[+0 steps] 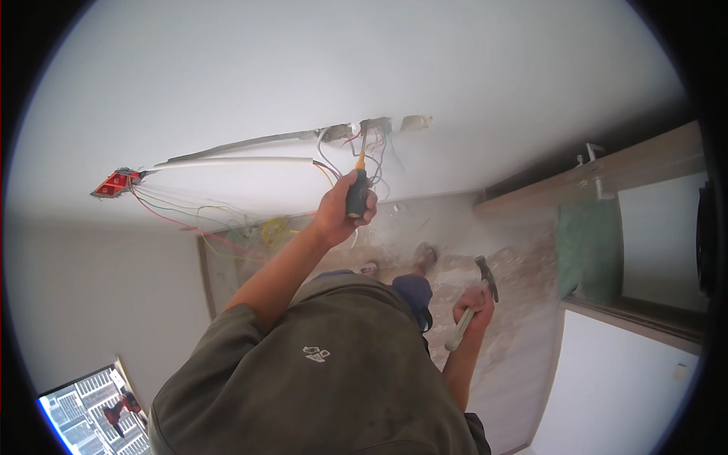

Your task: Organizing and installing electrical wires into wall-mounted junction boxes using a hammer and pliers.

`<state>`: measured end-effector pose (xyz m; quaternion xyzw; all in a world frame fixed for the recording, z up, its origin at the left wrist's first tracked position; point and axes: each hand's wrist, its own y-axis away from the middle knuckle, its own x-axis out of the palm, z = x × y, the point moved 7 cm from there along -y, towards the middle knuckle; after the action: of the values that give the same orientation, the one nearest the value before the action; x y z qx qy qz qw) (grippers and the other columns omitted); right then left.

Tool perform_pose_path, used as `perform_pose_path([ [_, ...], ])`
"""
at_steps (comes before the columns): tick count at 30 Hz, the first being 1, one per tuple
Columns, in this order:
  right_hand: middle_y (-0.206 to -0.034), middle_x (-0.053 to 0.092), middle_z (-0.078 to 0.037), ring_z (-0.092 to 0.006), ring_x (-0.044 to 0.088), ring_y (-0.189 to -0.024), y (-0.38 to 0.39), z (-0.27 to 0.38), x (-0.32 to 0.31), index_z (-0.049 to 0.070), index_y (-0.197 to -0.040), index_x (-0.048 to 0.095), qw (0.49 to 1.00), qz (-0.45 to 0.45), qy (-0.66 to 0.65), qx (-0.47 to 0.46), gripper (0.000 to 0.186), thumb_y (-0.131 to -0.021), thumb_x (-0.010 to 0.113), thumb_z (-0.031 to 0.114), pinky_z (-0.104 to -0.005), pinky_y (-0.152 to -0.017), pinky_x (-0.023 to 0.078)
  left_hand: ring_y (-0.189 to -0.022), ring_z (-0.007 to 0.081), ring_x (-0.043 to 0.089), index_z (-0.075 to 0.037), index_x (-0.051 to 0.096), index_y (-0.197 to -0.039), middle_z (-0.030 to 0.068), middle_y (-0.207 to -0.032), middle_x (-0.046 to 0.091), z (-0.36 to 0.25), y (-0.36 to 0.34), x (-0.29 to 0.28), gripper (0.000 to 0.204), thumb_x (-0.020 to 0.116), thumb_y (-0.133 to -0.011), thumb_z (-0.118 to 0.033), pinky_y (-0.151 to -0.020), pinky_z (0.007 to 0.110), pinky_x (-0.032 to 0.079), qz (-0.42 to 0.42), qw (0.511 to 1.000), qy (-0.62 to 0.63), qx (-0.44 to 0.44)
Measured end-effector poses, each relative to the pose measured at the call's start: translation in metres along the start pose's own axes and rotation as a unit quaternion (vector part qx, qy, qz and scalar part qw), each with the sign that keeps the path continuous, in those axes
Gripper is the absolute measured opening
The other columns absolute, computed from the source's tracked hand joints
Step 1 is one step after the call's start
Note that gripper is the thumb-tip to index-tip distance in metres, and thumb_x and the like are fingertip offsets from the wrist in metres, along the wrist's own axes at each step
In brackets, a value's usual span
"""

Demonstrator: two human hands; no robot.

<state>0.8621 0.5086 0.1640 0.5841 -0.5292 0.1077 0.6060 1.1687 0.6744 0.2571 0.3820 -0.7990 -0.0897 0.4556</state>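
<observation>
My left hand (345, 201) is closed round the dark green handle of a screwdriver (357, 193) with a yellow collar, its shaft raised to a chipped hole in the white wall (334, 133) among thin loose wires (379, 155). Low on my right side, my right hand (472, 303) grips a hammer (485, 277) by its pale handle. A white conduit (235, 161) runs from a red junction box (114, 183) along a cut channel, with coloured wires coming out of both ends.
My sandalled feet stand on a dusty floor (508, 243). At right are a wooden ledge (531, 186) with white fittings, a green panel (580, 243) and a white panel (607, 371). Yellow wire (277, 231) hangs low by the wall. A red power tool (117, 409) rests by a window at lower left.
</observation>
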Motion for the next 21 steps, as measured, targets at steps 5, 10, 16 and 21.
perform_pose_path([
  [5, -0.056, 0.036, 0.005, -0.0061, 0.035, -0.044, -0.003, -0.004, -0.009, 0.012, -0.067, 0.041, 0.999, 0.001, -0.035, 0.001, 0.032, -0.096, 0.051, 0.022, -0.0192, -0.041, 0.035, -0.06, 0.0166, 0.051, -0.01, 0.048, -0.1, 0.007, -0.074, 0.057, -0.001, 0.0, 0.004, 0.035, 0.044, -0.096, -0.045, -0.047, 0.025, 0.033, 0.057, 0.998, -0.019, -0.007],
  [10, -0.056, 0.036, 0.005, -0.0057, 0.036, -0.044, -0.005, -0.006, -0.02, 0.013, -0.067, 0.042, 0.999, -0.001, -0.041, 0.006, 0.032, -0.097, 0.05, 0.022, -0.0195, -0.04, 0.035, -0.07, 0.0171, 0.055, -0.009, 0.049, -0.107, 0.0072, -0.087, 0.058, -0.001, 0.001, 0.005, 0.037, 0.046, -0.097, -0.044, -0.05, 0.025, 0.038, 0.082, 0.996, 0.002, -0.024],
  [16, -0.056, 0.037, 0.005, -0.0056, 0.034, -0.041, -0.011, -0.001, -0.046, 0.012, -0.07, 0.043, 0.995, -0.028, -0.095, 0.008, 0.029, -0.097, 0.048, 0.022, -0.0199, -0.04, 0.035, -0.112, 0.0259, 0.057, -0.005, 0.042, -0.132, 0.0118, -0.117, 0.058, 0.003, 0.002, 0.027, 0.046, 0.056, -0.096, -0.03, -0.094, 0.044, 0.052, 0.135, 0.987, -0.042, -0.077],
  [21, -0.059, 0.036, 0.005, -0.0052, 0.035, -0.045, -0.022, 0.011, -0.059, 0.011, -0.074, 0.043, 0.988, 0.079, -0.129, 0.031, 0.026, -0.097, 0.049, 0.022, -0.0199, -0.042, 0.033, -0.118, 0.026, 0.053, -0.002, 0.043, -0.129, 0.0121, -0.125, 0.053, 0.008, -0.021, 0.051, 0.042, 0.05, -0.099, -0.03, -0.101, 0.043, 0.047, 0.12, 0.989, -0.072, -0.05],
])
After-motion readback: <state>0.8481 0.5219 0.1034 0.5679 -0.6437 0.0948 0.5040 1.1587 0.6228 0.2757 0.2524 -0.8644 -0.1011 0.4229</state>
